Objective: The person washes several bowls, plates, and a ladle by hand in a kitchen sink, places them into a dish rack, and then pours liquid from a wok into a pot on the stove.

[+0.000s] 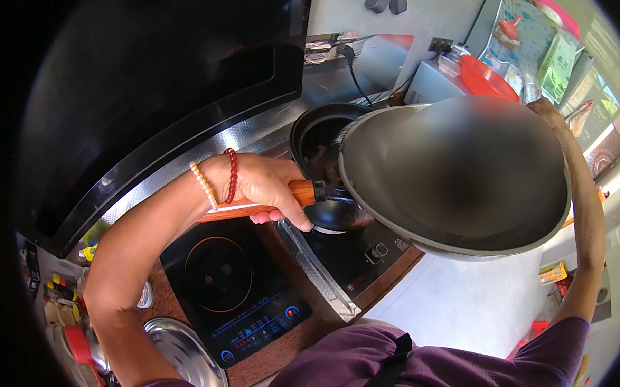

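My left hand (271,187) is wrapped around the wooden handle (304,192) of a large grey wok (381,164). The wok is lifted off the counter with its inside facing me, tilted. At its far right rim, my right hand (546,113) grips the edge; part of that grip is hidden behind the wok. Under the wok's left side stands a black pot (307,136) with some dark food in it, partly covered by the wok. It rests on a black gas stove (339,259) with a metal knob (377,253).
Left of the stove lies an induction cooktop (220,275) with lit controls. A steel lid (184,354) sits beside it. A black range hood (154,70) overhangs the back. At the back right, a red basin (486,79) rests on a boxy appliance (432,84).
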`<state>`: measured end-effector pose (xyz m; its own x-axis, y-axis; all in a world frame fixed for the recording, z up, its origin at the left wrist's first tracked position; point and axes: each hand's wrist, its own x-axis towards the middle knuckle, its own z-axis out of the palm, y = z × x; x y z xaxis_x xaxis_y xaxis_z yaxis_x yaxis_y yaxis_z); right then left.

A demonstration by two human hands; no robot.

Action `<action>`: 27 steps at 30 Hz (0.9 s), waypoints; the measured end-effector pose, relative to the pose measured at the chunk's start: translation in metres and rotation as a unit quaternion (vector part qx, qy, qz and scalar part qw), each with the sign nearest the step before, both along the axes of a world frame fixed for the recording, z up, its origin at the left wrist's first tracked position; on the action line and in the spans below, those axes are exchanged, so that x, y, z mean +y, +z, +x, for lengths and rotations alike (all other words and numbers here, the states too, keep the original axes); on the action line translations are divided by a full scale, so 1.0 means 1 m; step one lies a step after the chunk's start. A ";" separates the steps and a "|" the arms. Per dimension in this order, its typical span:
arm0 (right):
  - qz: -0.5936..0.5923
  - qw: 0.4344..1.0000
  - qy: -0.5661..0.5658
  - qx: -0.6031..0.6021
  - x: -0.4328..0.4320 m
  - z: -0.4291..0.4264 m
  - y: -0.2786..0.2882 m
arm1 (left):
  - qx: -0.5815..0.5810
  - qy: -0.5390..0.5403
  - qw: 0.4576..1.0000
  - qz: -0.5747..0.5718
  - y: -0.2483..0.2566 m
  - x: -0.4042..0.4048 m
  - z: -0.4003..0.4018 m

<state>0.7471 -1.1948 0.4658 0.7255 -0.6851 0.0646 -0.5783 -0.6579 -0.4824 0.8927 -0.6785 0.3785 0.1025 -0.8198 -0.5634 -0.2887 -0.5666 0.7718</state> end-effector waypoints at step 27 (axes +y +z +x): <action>-0.015 0.998 -0.003 0.068 0.018 0.044 0.044 | 0.042 -0.009 0.999 -0.021 -0.024 -0.012 0.000</action>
